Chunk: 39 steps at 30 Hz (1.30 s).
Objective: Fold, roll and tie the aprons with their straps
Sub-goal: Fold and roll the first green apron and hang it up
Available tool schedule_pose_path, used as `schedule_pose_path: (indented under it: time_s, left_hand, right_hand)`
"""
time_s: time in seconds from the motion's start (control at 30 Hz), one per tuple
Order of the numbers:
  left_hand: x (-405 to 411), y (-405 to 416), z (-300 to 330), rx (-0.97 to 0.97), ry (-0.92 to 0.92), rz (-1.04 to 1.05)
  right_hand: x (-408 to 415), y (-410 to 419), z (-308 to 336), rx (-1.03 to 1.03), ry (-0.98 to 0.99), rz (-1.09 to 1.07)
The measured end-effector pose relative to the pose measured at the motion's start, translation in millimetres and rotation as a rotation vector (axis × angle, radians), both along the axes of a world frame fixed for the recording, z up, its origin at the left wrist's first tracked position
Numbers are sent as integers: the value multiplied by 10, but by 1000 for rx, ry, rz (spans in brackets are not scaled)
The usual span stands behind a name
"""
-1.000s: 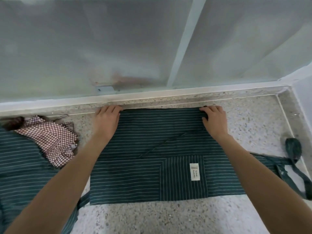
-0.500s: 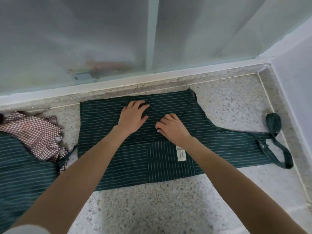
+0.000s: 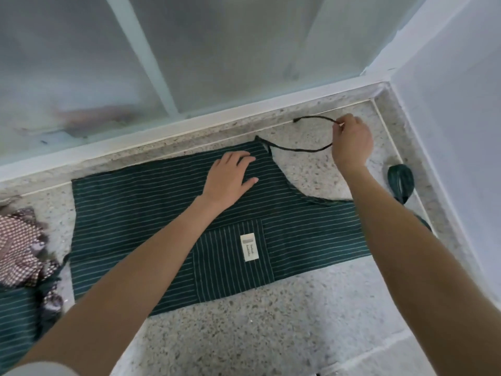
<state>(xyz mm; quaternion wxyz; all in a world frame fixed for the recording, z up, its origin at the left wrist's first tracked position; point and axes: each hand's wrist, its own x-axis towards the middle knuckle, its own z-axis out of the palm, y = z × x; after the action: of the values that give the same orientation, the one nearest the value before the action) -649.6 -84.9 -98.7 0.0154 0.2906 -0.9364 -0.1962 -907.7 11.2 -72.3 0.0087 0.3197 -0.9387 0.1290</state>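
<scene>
Pinching strap beyond apron.

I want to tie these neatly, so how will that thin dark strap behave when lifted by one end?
Probably floppy: the strap sags in a loose curve from the apron corner to the right hand, which pinches it. It looks light, since a fingertip pinch carries it. The left hand rests flat on the fabric, so the cloth would likely slide if tugged.

Checked cloth left of apron on floor
</scene>
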Motion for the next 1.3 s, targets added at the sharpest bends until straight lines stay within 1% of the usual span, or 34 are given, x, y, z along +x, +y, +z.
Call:
schedule_pose_path:
  time_s: [0.07,0.1,0.2,0.27,0.3,0.33,0.4,0.47,0.5,0.57,0.63,0.7,0.77,0.87,1.03,1.1,1.17,1.2,1.23,1.3]
  left_hand:
    - [-190,-17,8,-13,33,-9]
    - [-299,-11,4,-11,36,-23]
    - [-526,29,-37,21,-7,-83]
    - [-630,115,-39,31,-11,-139]
    - [-678,199,-27,13,18,-201]
    - [-749,335,-16,-15,57,-293]
    - [-827,647,-22,-47,109,-444]
    - [-862,957,-73,-33,86,-480]
    - [-848,1040,-117,-33,60,-468]
    - [-781,1179,-173,-40,10,-436]
    - [-694,1269,-182,-57,-16,-402]
    - [-601,1352,-158,-80,-45,-362]
    - [-507,1430,-160,-55,-128,-356]
    - [-373,1447,-218,-8,-272,-365]
    - [-286,1407,-266,29,-344,-363]
    - [-282,1408,-278,31,-363,-365]
    - [-313,1452,-282,33,-374,-381]
    - [-348,1482,-277,40,-371,-391]
    - [-380,1536,-270,50,-361,-407]
    - [-400,1673,-233,56,-281,-448]
  right_hand:
    - [-94,93,-84,-33,-147,-85]
    - [-111,191,-126,-52,-188,-67]
    - [-7,619,-235,-109,-229,186]
    - [104,991,-289,-105,-181,318]
    - [149,1189,-315,-83,-134,337]
    - [165,1403,-333,-59,-85,311]
    - [171,1753,-366,-19,-61,168]
    - [131,1985,-370,18,-134,12]
    - [99,2015,-378,32,-184,-15]
    - [52,2056,-372,61,-246,22]
    - [-11,2064,-327,78,-238,102]
    - [-101,2071,-237,73,-286,141]
    - [-222,2076,-135,135,-351,131]
    - [-391,2081,-119,246,-269,89]
    - [-445,2095,-170,194,-259,-30]
    - [-323,2122,-175,191,-130,15]
    - [-60,2167,-191,146,17,115]
    - [103,2164,-203,107,25,185]
    - [292,2173,-224,65,-6,266]
    - [711,2192,-251,-34,-86,393]
